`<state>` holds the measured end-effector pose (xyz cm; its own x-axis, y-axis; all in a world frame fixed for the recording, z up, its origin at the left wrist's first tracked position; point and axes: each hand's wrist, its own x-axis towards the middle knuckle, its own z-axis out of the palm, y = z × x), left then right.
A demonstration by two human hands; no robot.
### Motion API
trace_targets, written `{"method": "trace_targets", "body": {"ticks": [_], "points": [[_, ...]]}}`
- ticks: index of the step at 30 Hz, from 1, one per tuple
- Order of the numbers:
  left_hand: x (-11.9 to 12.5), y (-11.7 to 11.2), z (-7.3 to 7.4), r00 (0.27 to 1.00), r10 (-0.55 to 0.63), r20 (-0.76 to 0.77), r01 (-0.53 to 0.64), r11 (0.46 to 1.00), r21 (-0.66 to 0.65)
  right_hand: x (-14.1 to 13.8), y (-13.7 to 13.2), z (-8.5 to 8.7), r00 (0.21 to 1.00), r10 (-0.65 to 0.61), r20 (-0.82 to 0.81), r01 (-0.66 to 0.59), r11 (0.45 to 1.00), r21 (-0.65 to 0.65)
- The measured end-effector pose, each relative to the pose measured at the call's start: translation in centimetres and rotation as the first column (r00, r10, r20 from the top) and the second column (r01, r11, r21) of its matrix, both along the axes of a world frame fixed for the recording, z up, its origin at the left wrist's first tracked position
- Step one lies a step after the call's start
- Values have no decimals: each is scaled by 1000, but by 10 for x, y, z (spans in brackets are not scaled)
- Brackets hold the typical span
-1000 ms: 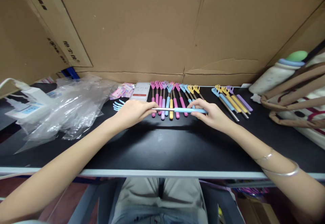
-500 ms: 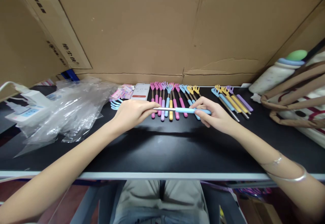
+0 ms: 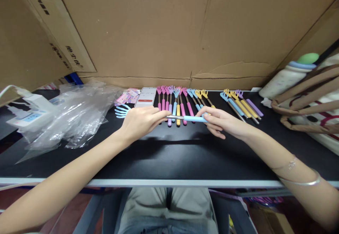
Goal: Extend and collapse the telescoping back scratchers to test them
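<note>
Shifted the right hand point(image 3: 225, 122) over the end of the blue handle point(image 3: 195, 119) since the earlier frame, covering a tip bare half a second before. Held that handle lightly between thumb and fingertips, the lower fingers loose and curled beneath. Kept the left hand point(image 3: 141, 121) closed on the same blue scratcher point(image 3: 188, 118), near the claw head point(image 3: 125, 111), with the steel rod point(image 3: 175, 117) bridging both hands. Carried it roughly level above the black tabletop point(image 3: 169, 159), before the middle row of scratchers point(image 3: 183, 110).

Needed, by judgement, a firm left hold and a straight right-hand line, so as not to bend the rod or twist the claw. Could not tell the handle's exact end behind those fingers.

Had a phone point(image 3: 145, 98) and printed cards point(image 3: 128, 96) lying behind the left hand, with clear plastic bags point(image 3: 71, 113) farther left, partly over a power strip point(image 3: 29, 117). Saw a second group of scratchers point(image 3: 242, 106) just beyond the right hand, and a bottle point(image 3: 284, 80) beside a cloth bag point(image 3: 312, 110) at far right. Risked, with any low swing, knocking the nearer handles out of line.
</note>
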<state>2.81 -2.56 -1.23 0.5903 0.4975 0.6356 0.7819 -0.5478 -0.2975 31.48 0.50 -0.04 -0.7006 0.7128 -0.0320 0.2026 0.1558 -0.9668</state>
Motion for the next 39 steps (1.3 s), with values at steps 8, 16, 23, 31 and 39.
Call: {"method": "trace_targets", "body": {"ticks": [8,16,23,31,39], "points": [[2,0,-5,999,36,4,-34,975,-220,3,6,-3,988,-44,147,11,977,212],[8,-3,-8,998,56,-25,-59,981,-186,-5,-2,1,908,-217,358,-1,854,520],[9,-3,-5,997,73,-18,-75,961,-265,-7,-2,-1,831,-403,382,-2,686,728],[10,-6,-3,992,108,-63,-123,914,-387,-4,-2,-3,788,-496,364,-80,504,860],[16,-8,1,990,122,-70,-140,816,-562,-2,-3,-4,769,-532,355,-138,404,904]]}}
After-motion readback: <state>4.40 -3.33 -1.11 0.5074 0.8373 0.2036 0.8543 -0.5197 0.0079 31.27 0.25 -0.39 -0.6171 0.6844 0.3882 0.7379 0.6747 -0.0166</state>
